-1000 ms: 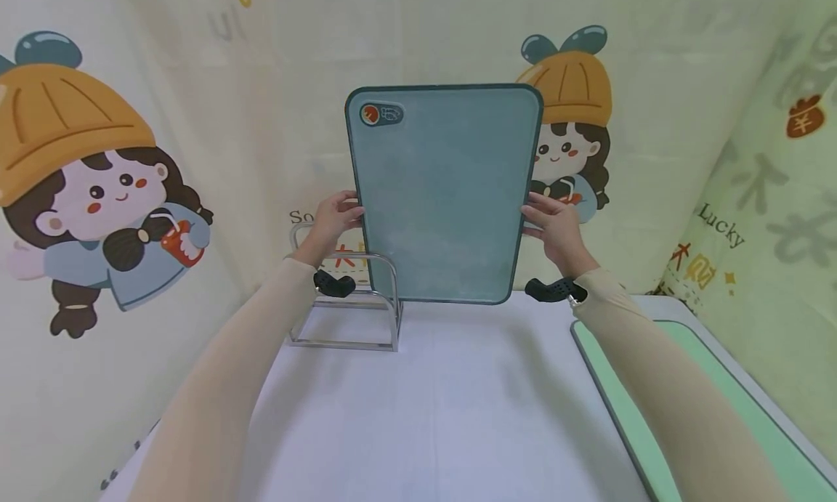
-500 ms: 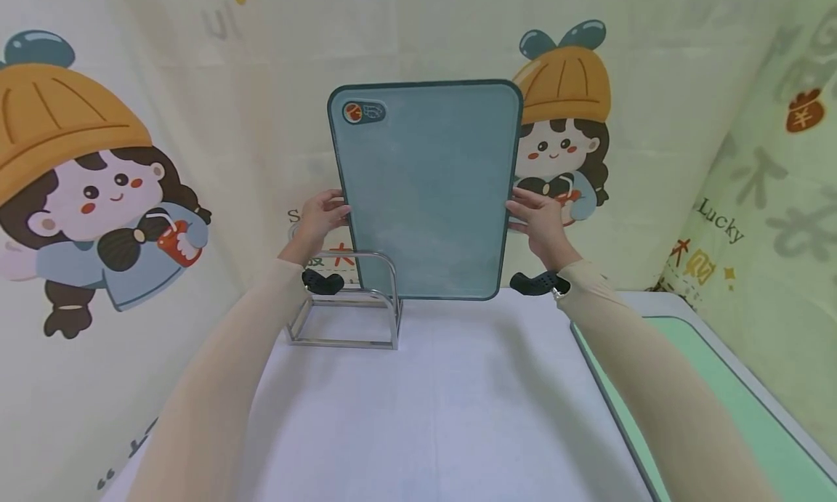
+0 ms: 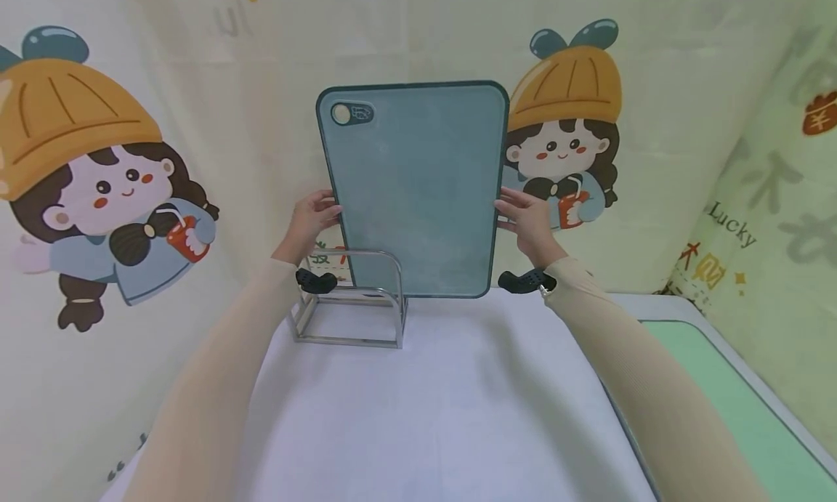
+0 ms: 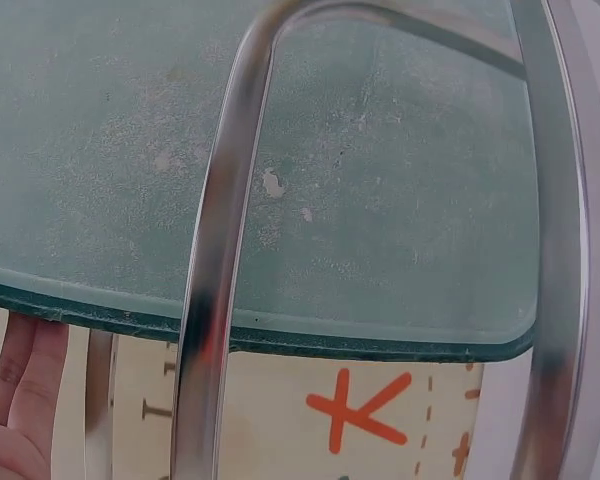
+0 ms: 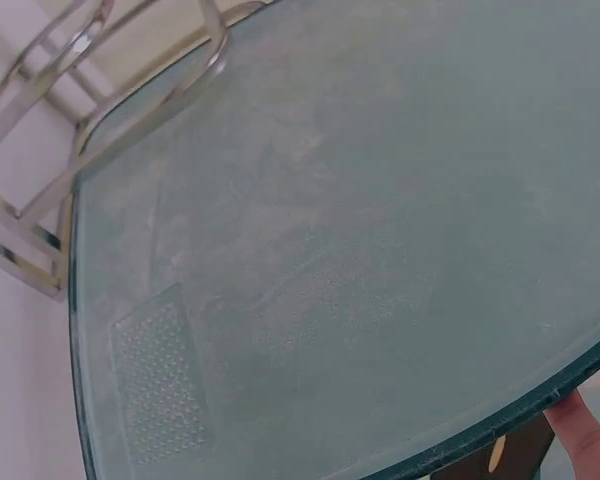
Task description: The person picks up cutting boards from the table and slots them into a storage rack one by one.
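A teal cutting board [image 3: 418, 189] with a dark rim stands upright in the head view, a small hole near its top left corner. My left hand [image 3: 309, 222] grips its left edge, and my right hand [image 3: 531, 219] holds the opposite edge, fingers behind and thumb in front. The board's lower left part sits behind the front hoop of a metal rack [image 3: 400, 309]. In the left wrist view one rack bar [image 4: 215, 240] crosses before the board and another bar shows below its edge. A bumpy textured patch [image 5: 160, 385] marks the board in the right wrist view.
The rack stands on a white table [image 3: 418, 407] near a patterned curtain [image 3: 431, 30]. A pale green mat or board [image 3: 706, 371] with a dark rim lies at the table's right, partly under my right arm.
Both hands have carried the cutting board left, so more of it lies behind the rack's front hoop. The rack stays in place; the head view has shifted slightly.
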A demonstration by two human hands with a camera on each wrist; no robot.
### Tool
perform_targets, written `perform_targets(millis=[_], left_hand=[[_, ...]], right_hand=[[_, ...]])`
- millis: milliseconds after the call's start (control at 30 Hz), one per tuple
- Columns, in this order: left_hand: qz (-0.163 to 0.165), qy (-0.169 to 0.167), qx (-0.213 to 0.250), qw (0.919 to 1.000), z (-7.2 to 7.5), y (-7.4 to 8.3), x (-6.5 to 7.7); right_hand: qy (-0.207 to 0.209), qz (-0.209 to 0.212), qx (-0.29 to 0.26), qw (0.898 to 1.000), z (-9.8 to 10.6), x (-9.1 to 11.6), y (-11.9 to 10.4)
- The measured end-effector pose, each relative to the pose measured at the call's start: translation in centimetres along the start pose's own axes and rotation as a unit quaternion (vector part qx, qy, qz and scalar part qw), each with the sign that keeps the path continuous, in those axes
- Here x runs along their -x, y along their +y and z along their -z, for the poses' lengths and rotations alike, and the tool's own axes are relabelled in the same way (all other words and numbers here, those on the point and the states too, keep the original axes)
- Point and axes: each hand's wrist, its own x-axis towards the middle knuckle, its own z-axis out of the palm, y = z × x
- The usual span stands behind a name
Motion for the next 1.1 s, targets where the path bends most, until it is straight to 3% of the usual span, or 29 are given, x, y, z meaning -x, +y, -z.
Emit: perform_targets(millis=[300, 733, 967, 1100], left_hand=[[-0.009, 0.012, -0.004, 0.9999, 0.9, -0.2, 0.4], [0.009, 0.034, 0.004, 0.9994, 3.2, -0.5, 0.3], [0.016, 0.045, -0.023, 0.9986, 4.5, -0.9, 0.0], [0.001, 0.048, -0.032, 0.9984, 5.1, -1.0, 0.3]], right_hand=[[0.000, -0.006, -0.004, 1.000, -1.3, 0.0, 0.1], [-0.013, 0.009, -0.010, 1.000, -3.9, -0.3, 0.0], [-0.010, 0.006, -0.021, 1.000, -5.2, -0.3, 0.5], [-0.011, 0.000, -0.028, 1.000, -6.0, -0.5, 0.8]])
